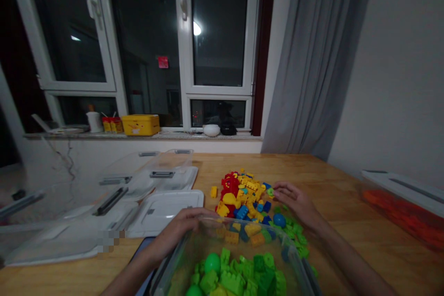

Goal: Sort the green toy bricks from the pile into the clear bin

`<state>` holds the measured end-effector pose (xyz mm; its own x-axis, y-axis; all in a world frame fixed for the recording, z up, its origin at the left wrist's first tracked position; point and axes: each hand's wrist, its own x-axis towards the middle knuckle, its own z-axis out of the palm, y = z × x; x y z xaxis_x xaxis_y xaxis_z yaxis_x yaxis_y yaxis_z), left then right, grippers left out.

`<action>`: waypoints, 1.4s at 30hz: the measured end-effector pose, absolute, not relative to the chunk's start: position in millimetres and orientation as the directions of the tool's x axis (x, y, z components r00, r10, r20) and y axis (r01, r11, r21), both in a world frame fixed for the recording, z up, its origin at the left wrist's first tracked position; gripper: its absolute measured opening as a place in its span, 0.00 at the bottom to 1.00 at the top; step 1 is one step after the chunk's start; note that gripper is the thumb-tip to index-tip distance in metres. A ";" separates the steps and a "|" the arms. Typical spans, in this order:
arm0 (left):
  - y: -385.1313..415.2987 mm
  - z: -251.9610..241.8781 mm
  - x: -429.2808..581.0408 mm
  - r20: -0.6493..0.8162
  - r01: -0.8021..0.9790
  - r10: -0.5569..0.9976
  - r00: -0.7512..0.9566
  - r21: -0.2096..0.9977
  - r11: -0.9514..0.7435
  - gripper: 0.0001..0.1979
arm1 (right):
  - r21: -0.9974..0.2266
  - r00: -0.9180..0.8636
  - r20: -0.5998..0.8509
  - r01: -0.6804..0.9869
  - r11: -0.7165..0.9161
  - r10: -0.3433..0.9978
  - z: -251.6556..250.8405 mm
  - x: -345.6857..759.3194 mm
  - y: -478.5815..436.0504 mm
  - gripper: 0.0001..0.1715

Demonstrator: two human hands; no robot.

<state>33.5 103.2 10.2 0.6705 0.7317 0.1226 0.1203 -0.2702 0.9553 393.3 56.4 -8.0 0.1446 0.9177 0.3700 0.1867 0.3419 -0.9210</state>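
Note:
My left hand (189,222) is closed over the far left rim of a clear plastic bin (294,259), which holds green toy building blocks (232,282) and a green ball (212,263). Past the bin lies a mixed pile of yellow blocks (251,187), red blocks (229,182) and blue blocks (242,213). At the pile's right edge my right hand (294,201) has its fingertips closed on a small green block (270,192). Loose green blocks (296,233) and a blue ball (279,220) lie below that hand, beside the bin.
Clear boxes (86,217) and a white lid (166,210) occupy the left of the wooden table (340,189). On the right stands a lidded box (402,208) with orange-red contents. A yellow box (140,125) sits on the windowsill.

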 end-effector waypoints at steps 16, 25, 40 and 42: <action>93.5 14.6 42.5 0.123 0.129 0.811 0.571 0.963 -0.238 0.24 | -0.795 0.195 0.472 0.516 0.319 0.860 -10.9 405.4 60.6 0.24; 87.0 19.4 42.4 0.073 0.073 0.791 0.607 0.987 -0.146 0.27 | -0.537 0.157 0.462 0.833 0.135 0.873 -62.8 475.1 89.1 0.21; 86.2 37.4 20.4 -0.014 0.389 0.723 0.691 0.850 -0.356 0.22 | -0.510 0.103 0.334 0.856 0.087 0.937 -72.6 476.5 87.9 0.20; 87.6 39.3 18.2 -0.023 0.429 0.715 0.699 0.813 -0.394 0.23 | -0.510 0.092 0.342 0.854 0.103 0.935 -74.4 477.9 88.8 0.20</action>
<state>18.2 87.6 39.3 0.6989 0.7148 -0.0228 0.4292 -0.3937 0.8129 477.9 88.8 -74.4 0.0916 0.9352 0.3422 0.8538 0.1031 -0.5104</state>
